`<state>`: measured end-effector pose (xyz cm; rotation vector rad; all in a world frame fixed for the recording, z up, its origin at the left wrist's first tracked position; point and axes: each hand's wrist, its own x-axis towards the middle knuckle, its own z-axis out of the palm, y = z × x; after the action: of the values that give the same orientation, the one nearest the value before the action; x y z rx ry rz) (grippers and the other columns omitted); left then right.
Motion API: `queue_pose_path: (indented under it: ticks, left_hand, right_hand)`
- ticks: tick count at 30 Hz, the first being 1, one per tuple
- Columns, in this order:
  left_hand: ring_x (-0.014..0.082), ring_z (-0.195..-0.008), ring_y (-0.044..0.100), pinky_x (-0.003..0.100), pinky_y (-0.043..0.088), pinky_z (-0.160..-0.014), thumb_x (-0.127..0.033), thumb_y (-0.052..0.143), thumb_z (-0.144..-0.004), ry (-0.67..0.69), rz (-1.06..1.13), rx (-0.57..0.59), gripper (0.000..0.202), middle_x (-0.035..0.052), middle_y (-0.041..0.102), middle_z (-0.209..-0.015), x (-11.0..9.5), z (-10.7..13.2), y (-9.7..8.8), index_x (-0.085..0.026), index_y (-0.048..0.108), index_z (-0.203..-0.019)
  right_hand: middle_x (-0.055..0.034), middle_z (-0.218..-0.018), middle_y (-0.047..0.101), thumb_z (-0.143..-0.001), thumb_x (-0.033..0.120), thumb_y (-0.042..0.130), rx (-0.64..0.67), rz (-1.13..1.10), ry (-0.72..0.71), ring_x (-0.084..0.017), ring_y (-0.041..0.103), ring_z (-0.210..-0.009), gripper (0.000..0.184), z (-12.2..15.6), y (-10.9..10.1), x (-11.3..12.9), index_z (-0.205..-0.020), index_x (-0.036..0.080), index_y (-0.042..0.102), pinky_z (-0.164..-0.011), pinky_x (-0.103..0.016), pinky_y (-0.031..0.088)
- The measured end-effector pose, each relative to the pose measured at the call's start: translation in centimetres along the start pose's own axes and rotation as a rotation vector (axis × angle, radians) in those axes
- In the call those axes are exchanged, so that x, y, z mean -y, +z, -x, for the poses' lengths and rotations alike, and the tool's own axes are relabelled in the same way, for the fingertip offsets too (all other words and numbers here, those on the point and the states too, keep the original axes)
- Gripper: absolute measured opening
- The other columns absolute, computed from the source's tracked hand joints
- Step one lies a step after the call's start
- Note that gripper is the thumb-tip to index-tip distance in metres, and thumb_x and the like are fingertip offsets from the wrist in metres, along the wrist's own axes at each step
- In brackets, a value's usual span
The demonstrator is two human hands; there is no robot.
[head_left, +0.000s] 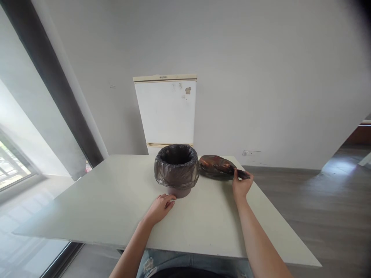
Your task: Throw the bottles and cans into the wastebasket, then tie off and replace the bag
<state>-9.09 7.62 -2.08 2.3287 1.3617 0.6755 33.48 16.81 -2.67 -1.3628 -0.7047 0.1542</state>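
A small trash bin (180,192) stands upright on the table, lined with a dark translucent garbage bag (176,174) folded over its rim. My left hand (161,209) rests on the tabletop at the bin's base, its fingers loosely bent and holding nothing. Whether the fingertips touch the bin, I cannot tell. To the right of the bin lies a filled dark plastic bag (216,166) with orange-brown contents showing through. My right hand (242,186) pinches the gathered neck of this bag, whose end sticks out past the fingers.
The pale table (95,204) spreads around both hands, its right edge close to my right hand. Behind it stand a white refrigerator (168,112) and a grey wall with a socket (251,153). A window (14,162) is at the left.
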Motion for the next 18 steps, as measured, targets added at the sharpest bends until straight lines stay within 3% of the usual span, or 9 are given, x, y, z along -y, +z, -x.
queue_pose_path:
  ticks: [3, 6, 9, 13, 16, 18]
  left_hand:
    - [0.0226, -0.087, 0.063, 0.037, 0.045, -0.090, -0.035, 0.050, -0.104, 0.013, -0.006, 0.011, 0.027, 0.0026, 0.065, -0.078, -0.2, 0.1, -0.1, -0.024, 0.072, -0.116]
    - [0.0211, -0.085, 0.061, 0.035, 0.043, -0.089, -0.035, 0.047, -0.106, 0.082, -0.019, 0.027, 0.029, 0.0031, 0.066, -0.080, -0.5, 0.1, -0.2, -0.023, 0.071, -0.095]
    - [0.0196, -0.081, 0.058, 0.035, 0.042, -0.087, -0.035, 0.044, -0.108, 0.134, -0.034, 0.014, 0.037, 0.0029, 0.065, -0.078, -0.8, 0.1, -0.4, -0.021, 0.066, -0.081]
    - [0.0184, -0.075, 0.055, 0.034, 0.043, -0.084, -0.037, 0.040, -0.109, 0.147, -0.015, -0.032, 0.040, 0.0021, 0.062, -0.074, -1.0, 0.2, -0.6, -0.021, 0.064, -0.081]
    - [0.0186, -0.076, 0.055, 0.033, 0.043, -0.082, -0.040, 0.041, -0.108, 0.154, 0.036, -0.060, 0.041, 0.0029, 0.062, -0.074, -1.4, 0.2, -0.7, -0.021, 0.066, -0.081]
    - [0.0184, -0.074, 0.056, 0.032, 0.044, -0.077, -0.044, 0.044, -0.107, 0.102, 0.148, -0.151, 0.040, 0.0029, 0.063, -0.073, -2.6, 0.2, -0.7, -0.021, 0.067, -0.081]
  right_hand:
    - [-0.0181, -0.109, 0.073, -0.087, 0.065, 0.061, 0.032, 0.010, -0.107, -0.032, 0.066, -0.110, 0.051, 1.2, -0.2, 2.2, -0.096, 0.015, 0.071, -0.099, -0.046, 0.050]
    - [-0.0141, -0.098, 0.074, -0.093, 0.063, 0.056, 0.077, -0.116, -0.048, -0.030, 0.069, -0.097, 0.050, 2.8, -0.2, 4.8, -0.095, 0.016, 0.072, -0.096, -0.043, 0.051]
    - [-0.0134, -0.092, 0.072, -0.097, 0.062, 0.053, -0.017, -0.186, -0.066, -0.029, 0.068, -0.093, 0.049, 4.1, -1.2, 7.8, -0.088, 0.016, 0.070, -0.092, -0.042, 0.051]
    - [-0.0098, -0.084, 0.065, -0.099, 0.059, 0.053, -0.116, -0.236, -0.272, -0.027, 0.064, -0.086, 0.046, 4.7, -4.2, 12.3, -0.079, 0.019, 0.063, -0.090, -0.044, 0.051]
    - [-0.0060, -0.081, 0.064, -0.099, 0.057, 0.057, -0.075, -0.272, -0.423, -0.023, 0.062, -0.080, 0.042, 4.7, -6.9, 15.9, -0.079, 0.020, 0.062, -0.087, -0.042, 0.051]
    - [-0.0030, -0.077, 0.062, -0.100, 0.052, 0.060, 0.008, -0.310, -0.446, -0.020, 0.060, -0.074, 0.037, 4.8, -8.3, 18.0, -0.081, 0.020, 0.063, -0.079, -0.038, 0.049]
